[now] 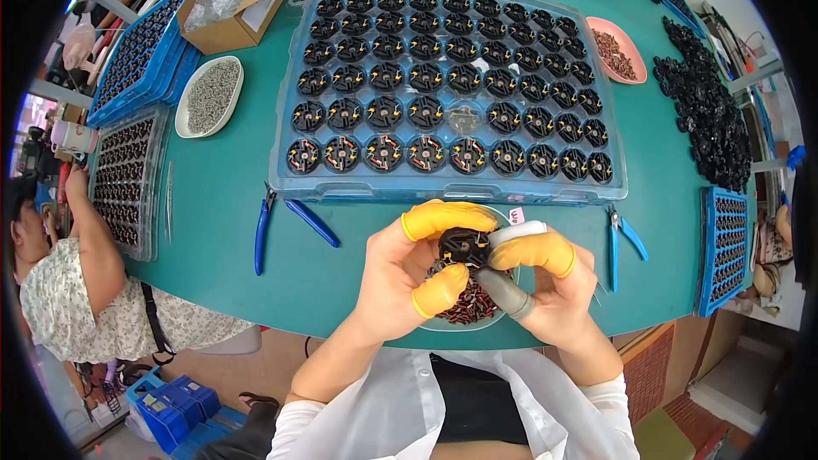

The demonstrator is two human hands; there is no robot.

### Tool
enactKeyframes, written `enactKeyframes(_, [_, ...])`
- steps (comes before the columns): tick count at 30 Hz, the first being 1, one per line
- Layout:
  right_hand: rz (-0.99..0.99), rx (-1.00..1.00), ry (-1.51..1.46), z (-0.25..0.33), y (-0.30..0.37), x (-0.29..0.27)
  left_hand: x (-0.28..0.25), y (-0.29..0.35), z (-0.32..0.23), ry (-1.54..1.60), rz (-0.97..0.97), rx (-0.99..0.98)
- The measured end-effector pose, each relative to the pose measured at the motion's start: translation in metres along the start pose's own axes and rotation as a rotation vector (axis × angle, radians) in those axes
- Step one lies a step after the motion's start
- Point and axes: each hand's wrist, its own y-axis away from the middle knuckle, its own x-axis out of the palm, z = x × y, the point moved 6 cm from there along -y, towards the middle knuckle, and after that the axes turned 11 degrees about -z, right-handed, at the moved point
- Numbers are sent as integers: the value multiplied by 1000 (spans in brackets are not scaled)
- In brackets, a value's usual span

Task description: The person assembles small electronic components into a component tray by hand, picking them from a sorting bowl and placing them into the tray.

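In front of my chest, a round black coil-like part [464,245] with small yellow pieces is pinched between both hands. My left hand [388,268], with yellow finger cots, grips its left side. My right hand [554,290], wearing yellow, white and grey finger cots, closes on its right side; whether those fingertips also hold a small piece is hidden. Directly beneath sits a bowl of small red-and-black components [464,311], partly covered by my hands. Beyond it stands a blue tray [452,187] with rows of similar black parts; one pocket [464,119] is vacant. Several front-row parts carry red-and-white pieces.
Blue-handled cutters [264,234] lie left of my hands, another pair [615,247] right. A white bowl of metal bits [210,95], a cardboard box [234,13] and tweezers [169,200] are at left. A pink dish [626,68] and heaped black parts [711,111] are right. A co-worker [64,290] sits left.
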Motion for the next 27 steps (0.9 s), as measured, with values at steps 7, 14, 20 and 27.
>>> enactKeyframes(7, [-103,-354,309,14,1,-1,0,0,3,90,-43,-6])
enactKeyframes(14, [-128,-420,326,13,0,-2,1,0,5,95,-97,1])
enactKeyframes(20, [-117,-521,443,24,-1,-2,-1,1,12,75,-159,22])
enactKeyframes(27, [-174,-382,229,10,3,-3,4,2,10,117,-158,8])
